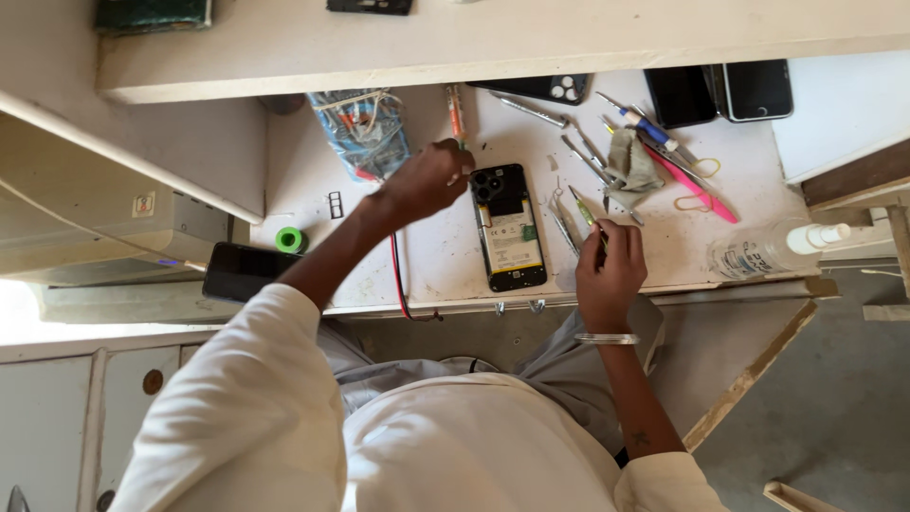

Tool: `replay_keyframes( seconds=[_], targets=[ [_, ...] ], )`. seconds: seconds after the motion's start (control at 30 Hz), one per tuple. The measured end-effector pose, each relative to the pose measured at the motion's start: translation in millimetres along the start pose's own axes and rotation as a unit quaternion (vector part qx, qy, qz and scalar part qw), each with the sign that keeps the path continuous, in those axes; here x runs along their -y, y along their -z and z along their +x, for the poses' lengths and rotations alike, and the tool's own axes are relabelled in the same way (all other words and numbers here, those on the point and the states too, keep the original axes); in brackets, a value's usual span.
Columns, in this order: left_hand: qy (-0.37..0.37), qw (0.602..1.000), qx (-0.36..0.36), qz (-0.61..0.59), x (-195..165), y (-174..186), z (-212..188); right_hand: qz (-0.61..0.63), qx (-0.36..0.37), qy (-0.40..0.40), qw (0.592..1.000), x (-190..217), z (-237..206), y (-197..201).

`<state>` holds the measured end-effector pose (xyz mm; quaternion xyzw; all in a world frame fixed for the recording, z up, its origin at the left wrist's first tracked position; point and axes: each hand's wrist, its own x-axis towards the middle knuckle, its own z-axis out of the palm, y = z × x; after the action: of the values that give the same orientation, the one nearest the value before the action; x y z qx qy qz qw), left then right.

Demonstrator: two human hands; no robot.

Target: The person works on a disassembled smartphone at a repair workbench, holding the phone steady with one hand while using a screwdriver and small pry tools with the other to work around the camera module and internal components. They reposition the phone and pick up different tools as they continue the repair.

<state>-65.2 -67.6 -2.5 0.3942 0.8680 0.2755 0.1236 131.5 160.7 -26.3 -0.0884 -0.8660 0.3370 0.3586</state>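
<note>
opened phone on the workbench, a hand at each side

the opened phone (pixel 509 228) lies face down near the front edge of the white table (pixel 436 256), back cover off, yellow battery showing. the left hand (pixel 428 178) rests at the phone's top left corner, fingers curled together on a slim orange-tipped tool (pixel 456 112) that points away toward the shelf. the right hand (pixel 611 265) sits just beside the phone's right edge, fingers pinched on a thin green-handled pick (pixel 581 208). loose tweezers (pixel 563 220) lie between that hand and the phone. further right are a grey cloth (pixel 633 167), a pink tool (pixel 701 194) and a spray bottle (pixel 773 248); a green tape roll (pixel 291 239) sits far left.
</note>
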Motion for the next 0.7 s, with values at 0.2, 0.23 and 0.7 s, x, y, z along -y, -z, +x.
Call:
replay_keyframes(
  seconds=[0.2,0.23,0.7],
  targets=[
    [-0.053,0.99,-0.067,0.115,-25,-2,0,-0.009,-0.009,0.032,0.999,0,3,1],
    [-0.063,0.986,-0.063,0.142,-27,-3,4,-0.008,-0.003,0.023,1.0,0,3,2],
    [0.005,0.969,0.145,0.199,-36,5,61,0.004,0.012,-0.013,1.0,-6,2,-1]
  ],
)
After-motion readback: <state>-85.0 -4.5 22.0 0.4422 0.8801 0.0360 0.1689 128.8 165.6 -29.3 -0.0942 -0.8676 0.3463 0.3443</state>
